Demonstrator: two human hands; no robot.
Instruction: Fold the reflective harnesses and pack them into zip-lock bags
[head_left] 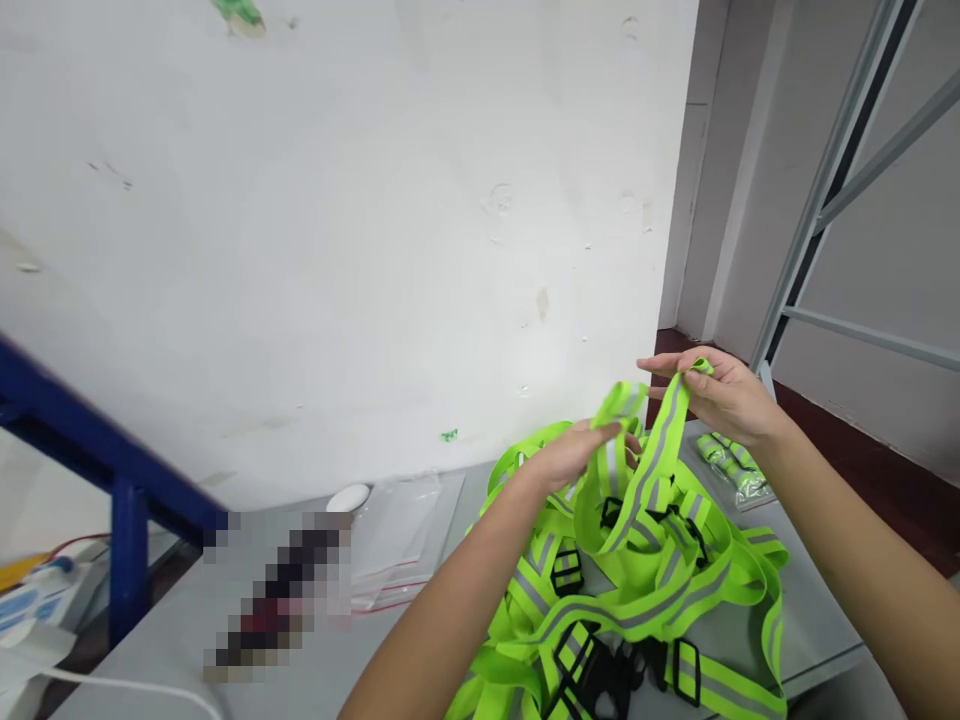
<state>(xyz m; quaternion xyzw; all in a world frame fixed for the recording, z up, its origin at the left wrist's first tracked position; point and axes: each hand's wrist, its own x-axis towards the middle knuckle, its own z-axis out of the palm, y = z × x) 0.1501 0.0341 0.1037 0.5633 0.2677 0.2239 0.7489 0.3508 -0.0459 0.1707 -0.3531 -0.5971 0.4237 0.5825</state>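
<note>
A tangled heap of neon yellow-green reflective straps (pixel 697 590) with grey stripes lies on the grey table, with black plastic buckles (pixel 568 572) among them. Above the heap, my right hand (pixel 731 395) pinches one strap between thumb and fingers, and that strap hangs down in a loop. To its left and lower, my left hand (pixel 571 455) is closed around another stretch of strap, with its fingertips partly hidden behind the webbing. Whether both hands hold the same strap I cannot tell.
Clear zip bags (pixel 394 540) and a white oval object (pixel 349 498) lie left on the table (pixel 172 640), beside a blurred-out patch. A bagged strap set (pixel 731 465) sits at the right. A blue metal frame (pixel 129 550) stands left, a white wall behind.
</note>
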